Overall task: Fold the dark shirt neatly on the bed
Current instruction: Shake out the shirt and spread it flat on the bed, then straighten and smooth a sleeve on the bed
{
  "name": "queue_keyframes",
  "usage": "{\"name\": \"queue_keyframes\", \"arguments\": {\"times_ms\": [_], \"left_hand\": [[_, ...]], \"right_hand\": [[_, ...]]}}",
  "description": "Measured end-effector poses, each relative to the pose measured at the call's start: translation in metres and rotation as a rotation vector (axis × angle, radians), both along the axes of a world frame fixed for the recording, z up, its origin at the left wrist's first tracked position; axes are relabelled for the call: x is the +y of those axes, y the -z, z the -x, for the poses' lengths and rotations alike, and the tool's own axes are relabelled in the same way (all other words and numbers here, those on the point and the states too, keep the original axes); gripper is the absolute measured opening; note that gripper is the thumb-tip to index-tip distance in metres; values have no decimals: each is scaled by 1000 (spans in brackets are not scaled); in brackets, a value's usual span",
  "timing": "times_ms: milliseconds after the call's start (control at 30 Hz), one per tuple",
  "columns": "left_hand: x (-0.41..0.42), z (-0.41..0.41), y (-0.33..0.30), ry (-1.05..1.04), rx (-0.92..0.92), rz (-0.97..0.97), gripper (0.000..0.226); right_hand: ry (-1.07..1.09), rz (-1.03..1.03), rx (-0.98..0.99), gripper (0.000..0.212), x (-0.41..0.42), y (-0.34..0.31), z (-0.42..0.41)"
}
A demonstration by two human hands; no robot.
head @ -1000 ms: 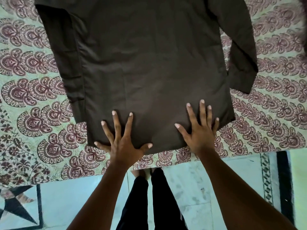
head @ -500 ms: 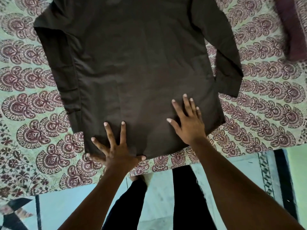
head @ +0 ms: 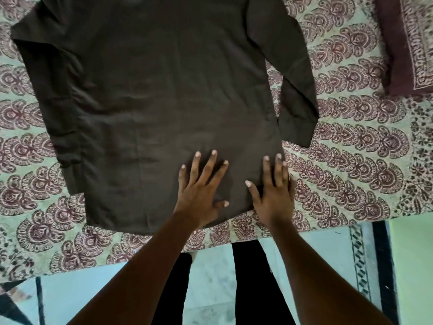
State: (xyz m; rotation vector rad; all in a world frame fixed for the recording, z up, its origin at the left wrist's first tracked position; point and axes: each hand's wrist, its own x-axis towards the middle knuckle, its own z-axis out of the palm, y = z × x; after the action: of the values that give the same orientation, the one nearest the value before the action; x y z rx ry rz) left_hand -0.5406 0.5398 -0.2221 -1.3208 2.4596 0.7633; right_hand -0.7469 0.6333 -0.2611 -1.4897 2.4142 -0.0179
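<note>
The dark brown long-sleeved shirt lies spread flat on the bed, its hem toward me and its collar end cut off by the top of the view. Both sleeves run down along its sides. My left hand lies flat on the lower part of the shirt, fingers straight and spread. My right hand presses flat on the shirt's lower right corner, fingers straight, its outer edge at the shirt's side seam.
The bed carries a cream cover printed with maroon motifs. A maroon patterned cloth lies at the upper right. The bed's near edge runs just below the hem; below it are pale floor tiles and my dark trouser legs.
Both hands have slid to the right along the hem: the left from the lower left to the middle, the right out to the lower right corner. The view has also shifted.
</note>
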Motion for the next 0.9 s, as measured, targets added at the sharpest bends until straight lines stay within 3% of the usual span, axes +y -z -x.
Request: {"name": "queue_keyframes", "arguments": {"times_ms": [67,200,300,400,533,633,733,800,900], "left_hand": [[-3,17,5,63,-15,-12,110],[-6,41,10,148,-61,-23,119],[-7,49,8,54,-111,-26,133],[-9,47,7,-92,-170,-73,149],[-14,45,10,-127,-195,-130,155],[-15,46,13,-133,-189,-158,156],[-18,44,15,-132,-185,-185,157],[-18,44,17,-126,-196,-190,157],[-19,45,18,-122,-213,-188,158]], "right_hand": [[239,-16,-15,81,12,1,6],[269,58,-9,76,6,-7,13],[4,167,-21,69,-26,-16,17],[-369,133,-20,69,-57,-5,31],[-337,86,115,87,-78,10,63],[-277,120,115,83,-110,4,67],[-585,153,62,74,-141,3,65],[-694,117,47,79,-158,9,68],[-357,6,55,97,-185,11,71]]}}
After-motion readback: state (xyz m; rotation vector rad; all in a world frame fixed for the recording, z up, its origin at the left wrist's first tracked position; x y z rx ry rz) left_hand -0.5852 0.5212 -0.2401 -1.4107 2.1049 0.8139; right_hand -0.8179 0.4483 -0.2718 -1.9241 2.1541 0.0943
